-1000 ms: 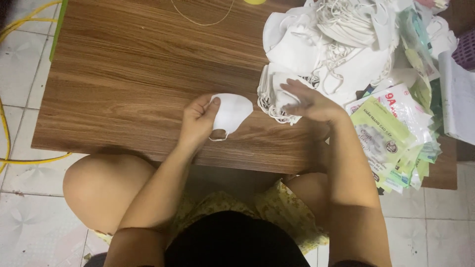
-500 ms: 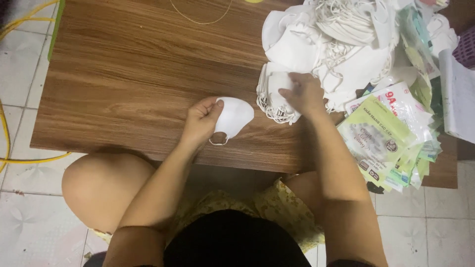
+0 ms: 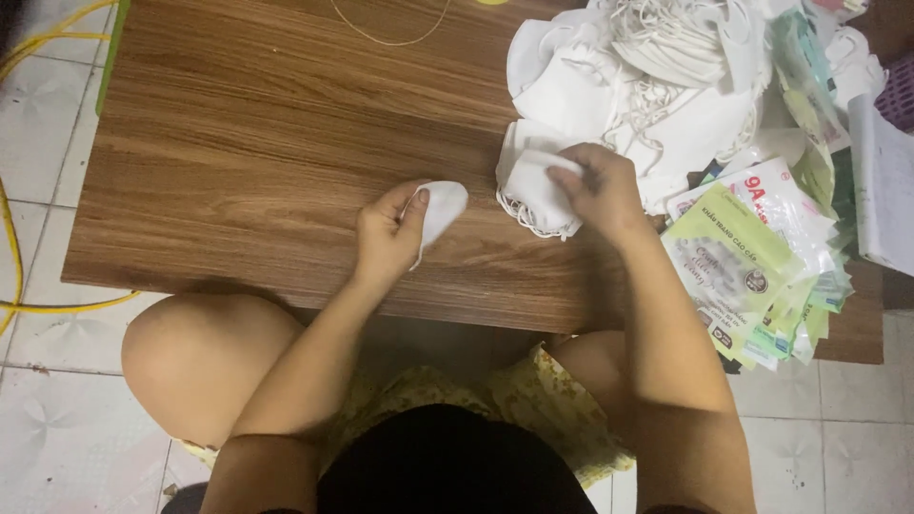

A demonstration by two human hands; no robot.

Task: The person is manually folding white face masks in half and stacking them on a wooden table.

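My left hand grips a folded white face mask just above the wooden table, near its front edge. My right hand has its fingers closed on the top mask of a small stack of white masks with looped ear straps. Behind that stack lies a big loose heap of white masks at the table's back right.
Green and white printed packets are piled along the table's right side, overhanging the front edge. A thin cord lies at the back of the table. A yellow cable runs over the tiled floor on the left. My bare knees sit below the table.
My right hand has shifted left from the heap's edge onto the small mask stack and closed on the top one. My left hand has folded its mask smaller and turned it more upright.
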